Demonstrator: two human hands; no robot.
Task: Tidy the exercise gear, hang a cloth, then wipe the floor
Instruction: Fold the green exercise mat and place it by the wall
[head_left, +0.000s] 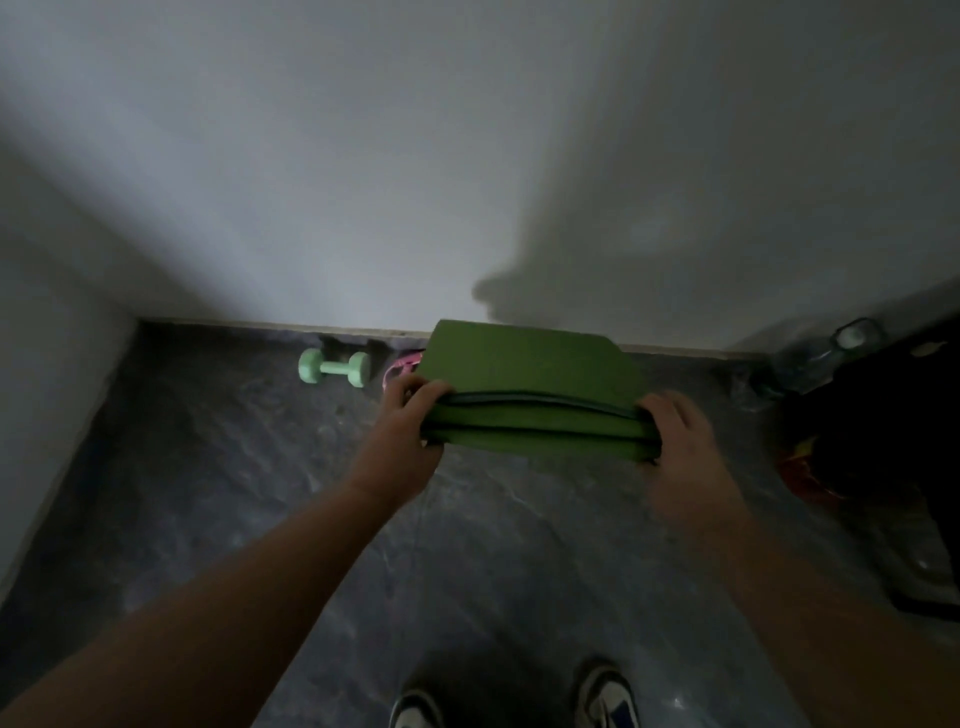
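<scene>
Both hands, left hand (410, 410) and right hand (675, 436), hold the folded green mat (530, 395) at its ends, fingers clamped around the layers, above the floor (260, 493). It looks soft, light and springy; gripping every fold keeps it closed. Dumbbell (335, 368) lies at ten o'clock.

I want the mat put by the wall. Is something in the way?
Maybe. The folded green mat is held in both hands above the floor. Just behind its left end, by the wall, lies a pink thing, with a mint dumbbell further left.

No text, label, brand or number can be read anywhere here.
</scene>
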